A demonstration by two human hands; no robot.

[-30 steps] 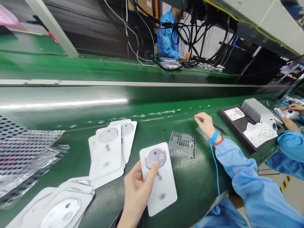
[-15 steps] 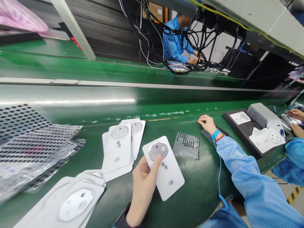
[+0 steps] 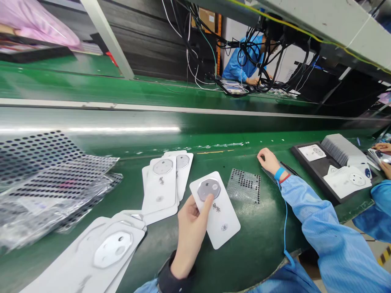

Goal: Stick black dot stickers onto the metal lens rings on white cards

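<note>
My left hand grips a white phone back panel by its left edge. The thumb lies near the panel's grey octagonal camera area, and dark markings run below it. Right of the panel lies a clear sheet with small black dots. My right hand, with a blue wrist strap, rests beyond that sheet with its fingertips pinched together; anything between them is too small to make out. Left of my left hand are overlapping stacks of similar white panels, with more panels nearer to me.
Perforated dark sheets and clear plastic lie at the left. On the right, a black tray holds white panels and an upright row of them. Another person's hands work beyond it. Cables hang at the back, where another person sits.
The view has shifted slightly, so the bench things appear a little further right. My left hand still holds the panel, tilted much as before. My right hand stays pinched near the dotted sheet.
</note>
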